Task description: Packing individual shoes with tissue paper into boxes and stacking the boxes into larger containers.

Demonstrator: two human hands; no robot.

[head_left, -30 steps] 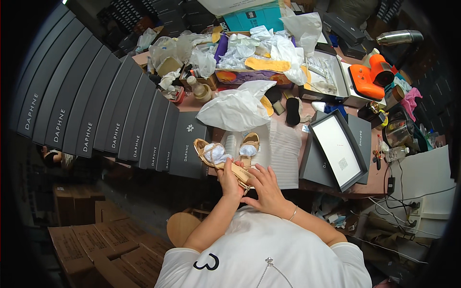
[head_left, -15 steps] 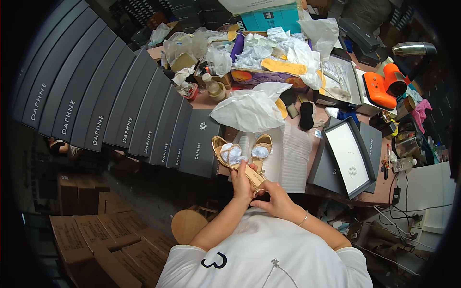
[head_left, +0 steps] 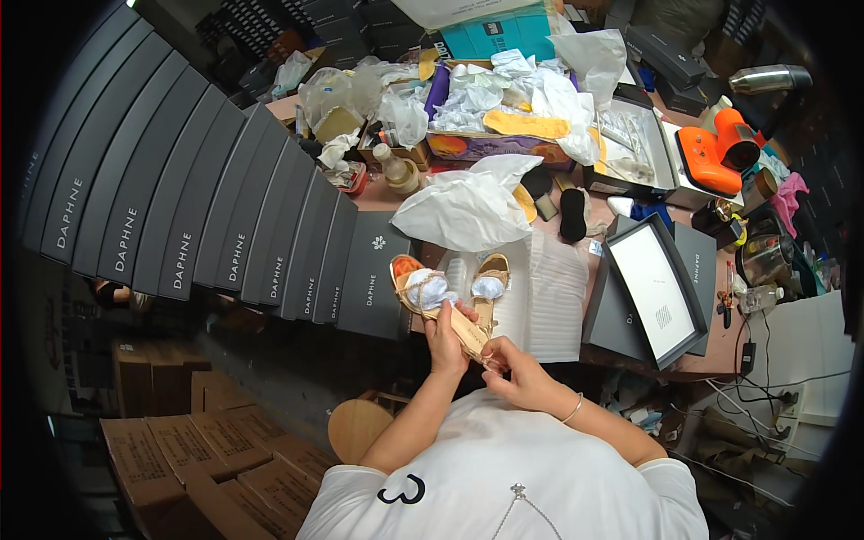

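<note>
A tan strappy sandal (head_left: 472, 336) is in my left hand (head_left: 443, 347), which is closed around its middle, with the toe pointing away from me. Wadded white paper (head_left: 427, 289) fills its front. At the heel end, my right hand (head_left: 516, 373) has its fingers pinched together on what looks like the thin strap; the fingertips partly hide it. Just right of the held sandal lies its matching sandal (head_left: 485, 311), also stuffed with paper, on white packing inside an open box (head_left: 516, 328). Ribbed white foam sheet (head_left: 553, 310) hangs over the box's right side.
Crumpled white tissue (head_left: 463, 203) lies behind the box. Dark shoe boxes (head_left: 209, 189) form a tall leaning stack at left. On the right sit an open box lid (head_left: 655, 292) and an orange tool (head_left: 711, 162). A carton of paper and insoles (head_left: 504, 144) stands at the back.
The held sandal has tilted slightly, and an orange patch now shows inside its toe. My right hand's thumb and fingers have drawn together at the heel strap. My left hand keeps its hold.
</note>
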